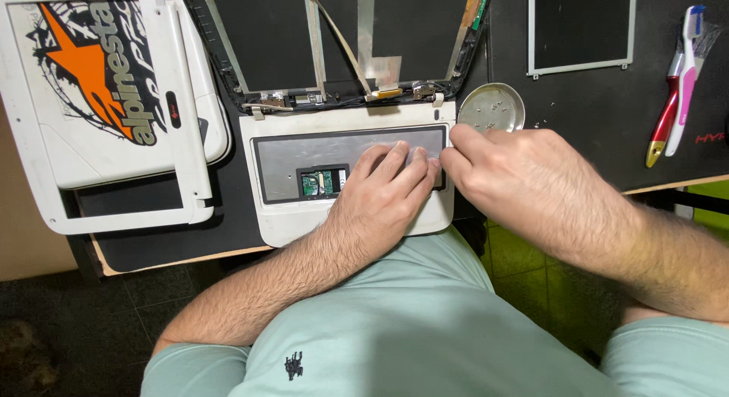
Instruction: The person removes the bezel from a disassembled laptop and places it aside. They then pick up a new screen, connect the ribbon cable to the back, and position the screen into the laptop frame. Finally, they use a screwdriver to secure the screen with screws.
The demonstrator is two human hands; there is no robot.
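Left hand (pixel 383 188) lies flat on the white laptop base (pixel 288 222), fingers loosely spread and extended over the grey metal keyboard tray (pixel 304 150), gripping nothing. Right hand (pixel 524 177) comes in from the right; thumb and forefinger pinched together at the tray's right edge, just touching the left fingertips. Cannot tell what, if anything, is in the pinch.

Base sits mid-bench at the front edge, on the black mat (pixel 220 222). A small opening in the tray shows a green circuit board (pixel 319 183). Behind the base, hinged to it: black stripped lid shell (pixel 266 32) with metal brackets and a flat ribbon cable.

Back-left corner: white lid cover (pixel 83 139) bearing a big orange star sticker with black lettering; a white bezel frame lies on it.

Right of the hinge: round metal dish (pixel 492 107) holding small screws. Back right: bare screen panel (pixel 581 25). Far right edge: pink-white toothbrush (pixel 687 70) and a red-handled tool (pixel 662 123).
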